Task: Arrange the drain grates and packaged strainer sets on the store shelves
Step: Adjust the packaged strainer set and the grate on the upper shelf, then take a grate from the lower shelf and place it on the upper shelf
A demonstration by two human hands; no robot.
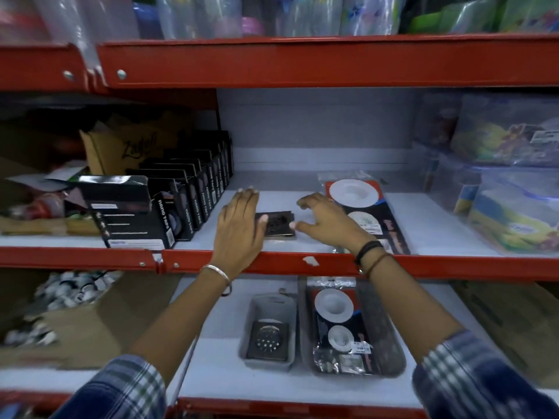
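A dark square drain grate (279, 224) lies flat on the white middle shelf (302, 182). My left hand (240, 225) rests palm down over its left edge, thumb on the grate. My right hand (326, 217) hovers at its right edge, fingers spread, thumb touching the grate's corner. A packaged strainer set (363, 207) with two white discs lies just right of my right hand. On the lower shelf a grey tray (251, 313) holds a perforated square grate (269, 340), and a dark tray (390, 331) beside it holds another packaged strainer set (338, 322).
A row of black tape boxes (187, 201) stands left of the grate. Clear plastic containers (508, 189) fill the shelf's right end. A red shelf lip (272, 263) crosses under my wrists. A cardboard box (75, 322) of small white parts sits lower left.
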